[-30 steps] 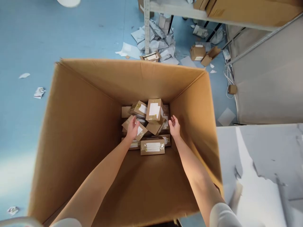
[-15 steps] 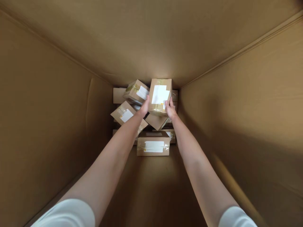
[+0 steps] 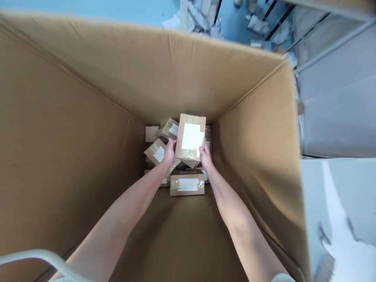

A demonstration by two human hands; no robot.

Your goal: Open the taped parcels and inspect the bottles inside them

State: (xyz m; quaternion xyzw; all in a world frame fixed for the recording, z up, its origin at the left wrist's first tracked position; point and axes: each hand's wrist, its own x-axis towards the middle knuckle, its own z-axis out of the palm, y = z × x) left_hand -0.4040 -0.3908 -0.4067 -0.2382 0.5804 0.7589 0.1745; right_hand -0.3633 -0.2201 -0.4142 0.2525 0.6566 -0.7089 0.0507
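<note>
Between my two hands is a taped cardboard box (image 3: pixel 191 136) with white labels on its upper face, raised over a pile of similar boxes. My left hand (image 3: pixel 169 152) presses its left side, fingers closed against it. On the opposite side my right hand (image 3: pixel 205 153) grips the lower right edge, thumb on the front. Left of the held box lie a tilted labelled box (image 3: pixel 168 128) and another slanted box (image 3: pixel 155 150), partly behind my left hand. Below it, a box with a white label (image 3: pixel 187 185) rests on the floor of the big carton. The held box hides part of the pile.
Tall cardboard walls (image 3: pixel 141 70) of a deep carton surround my arms. Beyond the rim lie a blue floor (image 3: pixel 88 13) with scattered packages (image 3: pixel 258 24) and a grey panel (image 3: pixel 337 86) at right. A pale curved strap or cord (image 3: pixel 38 254) crosses the lower left.
My view has drawn back and up, so the carton's rim and the room outside now show. Both hands still hold the same box, which appears nearer to me and clearer of the pile.
</note>
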